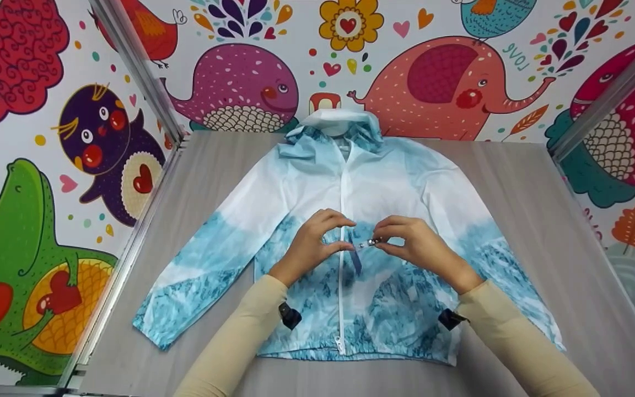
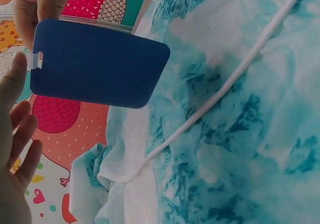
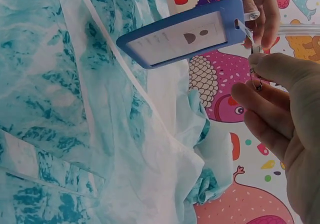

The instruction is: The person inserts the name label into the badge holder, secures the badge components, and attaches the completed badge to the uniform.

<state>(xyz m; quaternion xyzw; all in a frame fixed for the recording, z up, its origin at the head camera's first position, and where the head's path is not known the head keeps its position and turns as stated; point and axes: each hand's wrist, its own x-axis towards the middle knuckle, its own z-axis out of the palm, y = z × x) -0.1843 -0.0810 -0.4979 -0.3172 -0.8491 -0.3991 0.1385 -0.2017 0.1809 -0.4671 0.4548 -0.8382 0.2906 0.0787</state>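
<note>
A blue badge holder [image 3: 180, 32] hangs over the front of a white and teal hooded jacket [image 1: 306, 187]. Its clear window, with a printed card inside, faces the right wrist camera, and its plain blue back [image 2: 100, 64] faces the left. A short clear strap [image 1: 362, 245] runs from its slot to a metal clip [image 1: 372, 241]. Thumb and forefinger of my right hand [image 1: 416, 242] pinch the clip. My left hand [image 1: 317, 237] is beside the strap, its thumb and forefinger apart, a fingertip right at the strap in the left wrist view.
The jacket lies spread on a wood-grain table [image 1: 521, 182], hood at the far edge, sleeves out to both sides. A white zipper [image 1: 342, 286] runs down its middle to a pull at the hem. Panels with cartoon animals [image 1: 240, 82] stand around the table, joined by metal posts.
</note>
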